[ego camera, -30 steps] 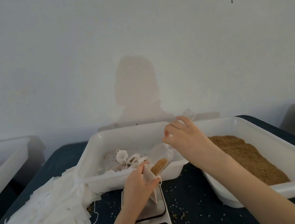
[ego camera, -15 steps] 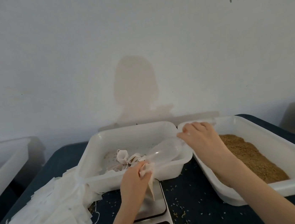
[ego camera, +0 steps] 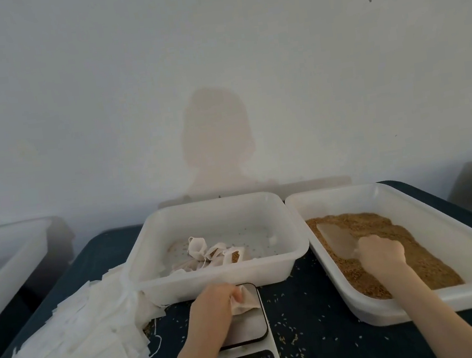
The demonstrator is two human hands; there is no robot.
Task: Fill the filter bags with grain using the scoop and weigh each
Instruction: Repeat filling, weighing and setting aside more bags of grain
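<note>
Two hands work: the left hand (ego camera: 212, 306) pinches a white paper filter bag (ego camera: 245, 299) over the small white scale (ego camera: 249, 343); the right hand (ego camera: 382, 254) grips a clear plastic scoop (ego camera: 338, 239), blade lying in brown grain (ego camera: 386, 252) inside the right white tray (ego camera: 443, 230).

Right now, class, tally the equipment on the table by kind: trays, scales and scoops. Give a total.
Trays: 2, the middle tray and the grain tray
Scales: 1, the scale
Scoops: 1, the scoop
Total: 4
</note>
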